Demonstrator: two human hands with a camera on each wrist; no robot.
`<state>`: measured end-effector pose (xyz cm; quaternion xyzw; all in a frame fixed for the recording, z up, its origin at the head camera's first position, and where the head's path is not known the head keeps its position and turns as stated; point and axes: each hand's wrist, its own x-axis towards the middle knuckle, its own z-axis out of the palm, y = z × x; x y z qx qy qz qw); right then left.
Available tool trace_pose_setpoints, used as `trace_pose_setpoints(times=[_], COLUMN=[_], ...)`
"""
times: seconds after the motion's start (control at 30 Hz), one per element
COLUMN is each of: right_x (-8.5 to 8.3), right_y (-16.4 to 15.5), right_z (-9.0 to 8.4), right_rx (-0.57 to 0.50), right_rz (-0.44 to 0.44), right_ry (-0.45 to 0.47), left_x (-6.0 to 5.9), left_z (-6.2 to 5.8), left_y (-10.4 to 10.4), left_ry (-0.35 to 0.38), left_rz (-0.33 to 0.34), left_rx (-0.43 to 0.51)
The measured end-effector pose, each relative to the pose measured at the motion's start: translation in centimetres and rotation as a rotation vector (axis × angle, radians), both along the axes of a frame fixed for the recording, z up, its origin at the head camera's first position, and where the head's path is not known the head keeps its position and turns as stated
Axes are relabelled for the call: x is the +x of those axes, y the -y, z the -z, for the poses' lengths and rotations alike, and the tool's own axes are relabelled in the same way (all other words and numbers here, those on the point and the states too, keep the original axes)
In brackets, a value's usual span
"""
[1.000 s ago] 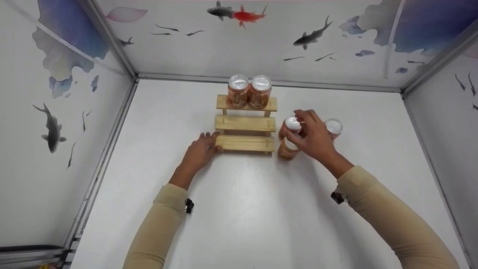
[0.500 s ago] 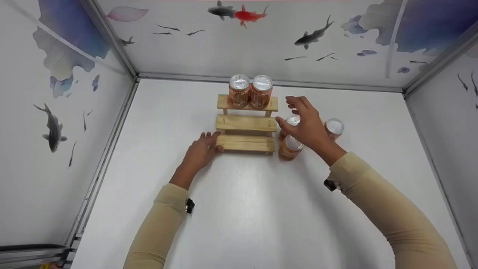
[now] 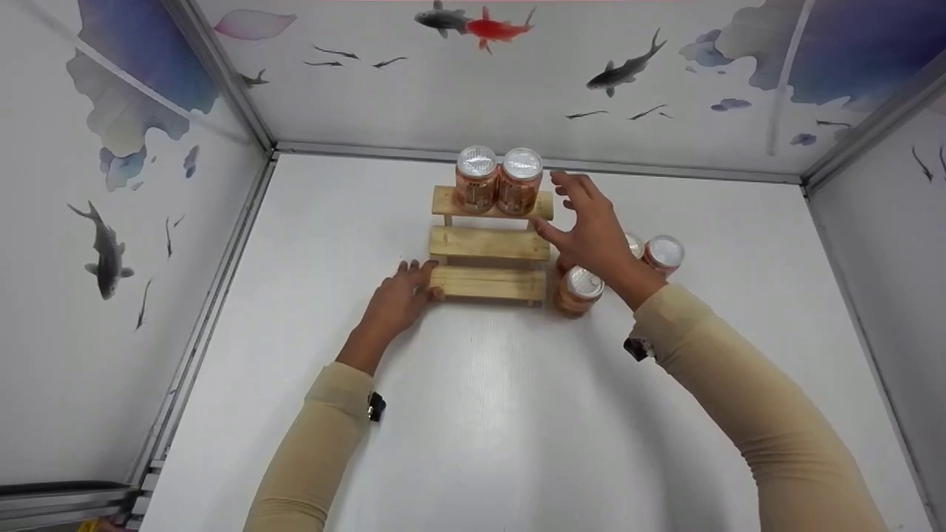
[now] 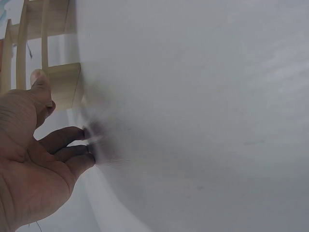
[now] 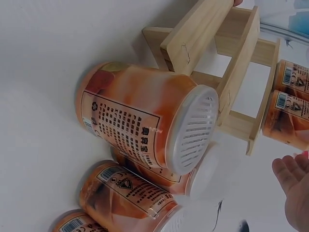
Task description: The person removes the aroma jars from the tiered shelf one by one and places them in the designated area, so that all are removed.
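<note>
Here, in the head view, our left hand rests flat at the left end of the wooden step rack in the frame's centre, fingers straight against its lowest step. Our right hand hovers with fingers spread, empty, beside the two jars on the top step; three jars on the table stand just right of the rack. In the left wrist view, the fingers touch the white table near the rack, upper left. In the right wrist view, the orange jars fill the centre, with fingertips at the lower right. We judge a steady bracing hand and upright, well-centred jars matter most.
</note>
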<state>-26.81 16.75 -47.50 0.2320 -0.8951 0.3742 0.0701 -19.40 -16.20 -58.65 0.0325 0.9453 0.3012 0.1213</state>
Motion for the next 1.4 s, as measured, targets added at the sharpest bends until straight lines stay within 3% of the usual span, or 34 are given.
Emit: trace_pose_setpoints(times=[0.57,1.4], right_x=[-1.5,-3.0], right_y=[1.7,4.0], right_z=[0.2,0.2], right_rx=[-0.007,-0.097], right_rz=[0.007,0.063], right_ry=[0.016,0.042], left_x=[0.1,-0.1], left_z=[0.2,0.0], left_y=[0.2,-0.1], left_ry=[-0.012,-0.025], left_rz=[0.024,0.025], left_rx=[0.048,-0.017])
